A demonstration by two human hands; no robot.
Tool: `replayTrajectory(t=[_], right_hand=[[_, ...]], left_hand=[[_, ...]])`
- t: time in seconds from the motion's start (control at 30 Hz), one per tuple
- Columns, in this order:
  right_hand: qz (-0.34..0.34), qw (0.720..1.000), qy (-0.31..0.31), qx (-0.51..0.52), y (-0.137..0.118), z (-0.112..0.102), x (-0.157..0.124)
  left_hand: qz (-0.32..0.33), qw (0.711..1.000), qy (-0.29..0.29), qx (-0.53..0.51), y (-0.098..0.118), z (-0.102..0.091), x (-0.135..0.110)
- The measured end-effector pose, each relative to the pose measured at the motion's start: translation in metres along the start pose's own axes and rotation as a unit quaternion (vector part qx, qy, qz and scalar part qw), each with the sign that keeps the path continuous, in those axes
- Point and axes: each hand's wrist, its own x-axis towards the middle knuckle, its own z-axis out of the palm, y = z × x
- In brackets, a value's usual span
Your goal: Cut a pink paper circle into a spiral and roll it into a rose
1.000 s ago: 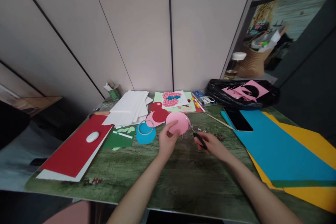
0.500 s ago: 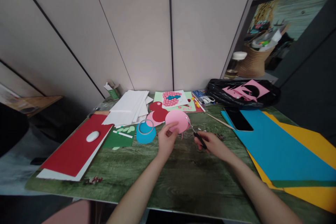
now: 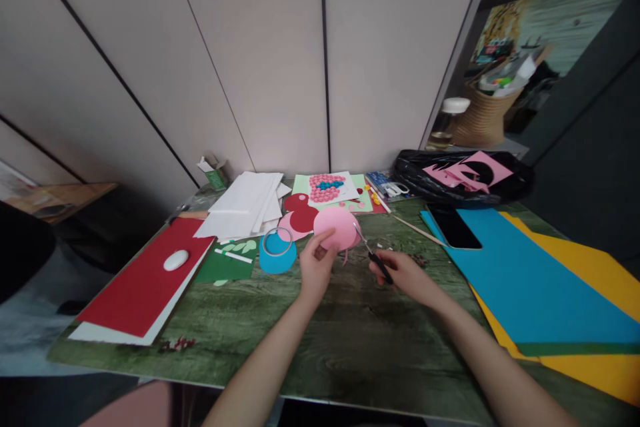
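Between its thumb and fingers, my left hand [image 3: 317, 263] holds a round piece of pink paper [image 3: 336, 225] above the table. My right hand [image 3: 400, 273] is closed around the black handles of a pair of scissors [image 3: 380, 267]. The metal blades meet the right edge of the pink paper, where a thin curled strip [image 3: 345, 257] hangs down. Left of my left hand lies a roll of tape [image 3: 278, 242] on a blue paper piece [image 3: 277, 263]. Behind it are red paper circles [image 3: 303, 219] and a pink one beneath them.
White sheets [image 3: 243, 203], red paper [image 3: 145, 287] with a white oval object [image 3: 176, 260], and green paper [image 3: 225, 269] lie left. A decorated card [image 3: 327, 188] sits at the back. A phone [image 3: 454, 227] rests on blue sheets [image 3: 525, 280] at right, before a black bag [image 3: 415, 177] with pink scraps.
The pink paper and my left hand have shifted very slightly up and left. The scissors stay at the paper's right edge; the rest looks unchanged.
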Motion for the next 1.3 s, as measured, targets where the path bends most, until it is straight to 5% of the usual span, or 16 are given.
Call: replayTrajectory(t=[0.43, 1.3], right_hand=[[-0.011, 1.000, 0.000, 0.024, 0.0045, -0.0012, 0.0014], [-0.005, 0.999, 0.037, -0.027, 0.0033, 0.0002, 0.0022]], left_hand=[[-0.014, 0.998, -0.055, -0.013, -0.0010, 0.0031, -0.0023], [0.027, 0.999, -0.025, -0.005, -0.0046, 0.0021, -0.0001]])
